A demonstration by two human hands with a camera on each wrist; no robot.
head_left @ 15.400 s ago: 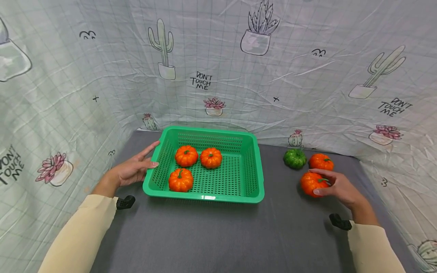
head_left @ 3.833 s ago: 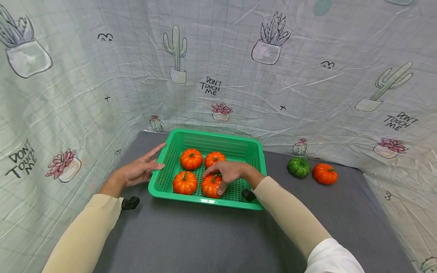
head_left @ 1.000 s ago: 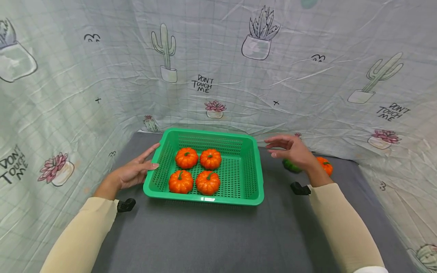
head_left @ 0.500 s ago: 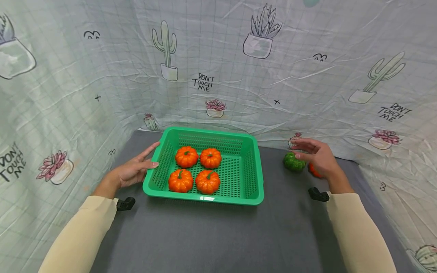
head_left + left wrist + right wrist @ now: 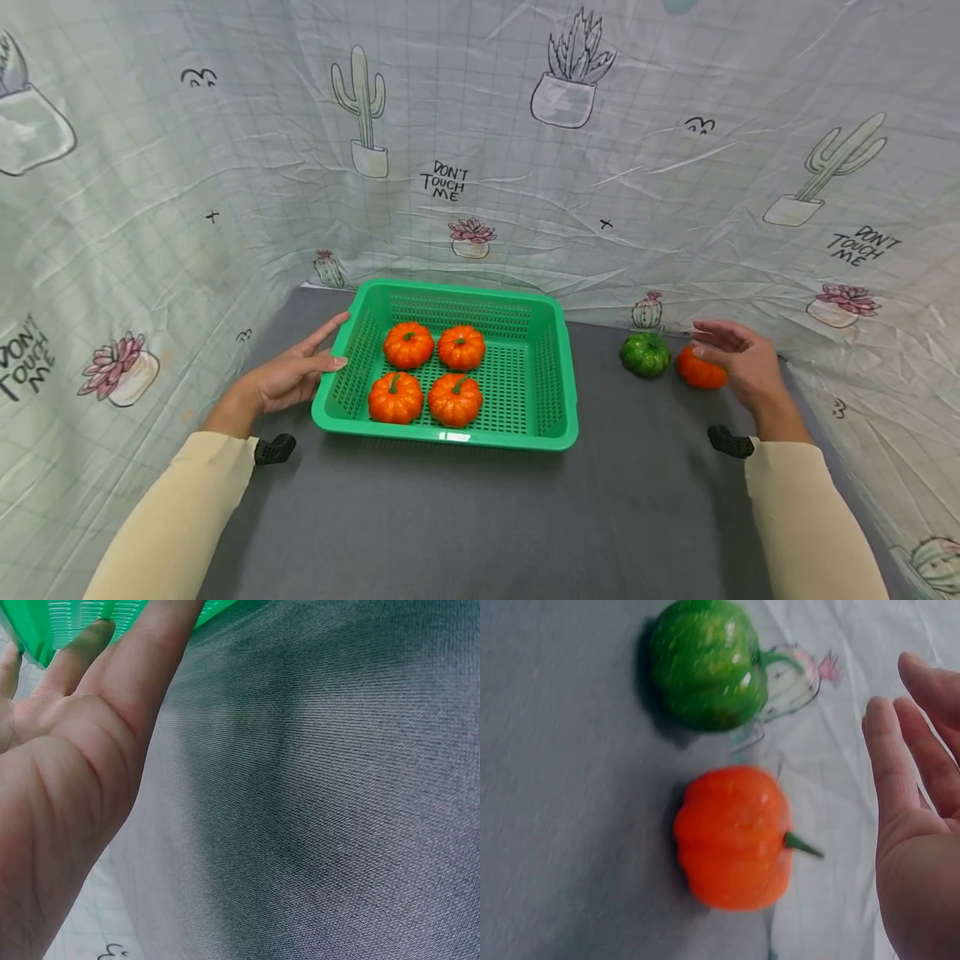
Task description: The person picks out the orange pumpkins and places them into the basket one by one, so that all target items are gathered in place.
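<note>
In the head view a green plastic basket (image 5: 450, 437) holds several small orange pumpkins (image 5: 395, 397). My left hand (image 5: 292, 375) rests against its left side, fingers nearly straight and thumb at the rim. The left wrist view shows those fingers (image 5: 139, 667) touching the basket's slotted wall (image 5: 79, 619). On the right, my right hand (image 5: 746, 362) hovers over another orange pumpkin (image 5: 699, 371), partly covering it in the head view. In the right wrist view, this pumpkin (image 5: 735, 838) lies apart from the extended fingers (image 5: 892, 757).
A green pumpkin (image 5: 645, 355) sits just left of the loose orange one, near the back of the grey cloth surface (image 5: 465, 517). Wrinkled fabric with cactus drawings (image 5: 495, 142) rises behind and along both sides.
A fourth orange pumpkin was carried from the right into the basket and released. Since then my right hand has moved right, past the green pumpkin to the remaining orange one. The left hand stayed.
</note>
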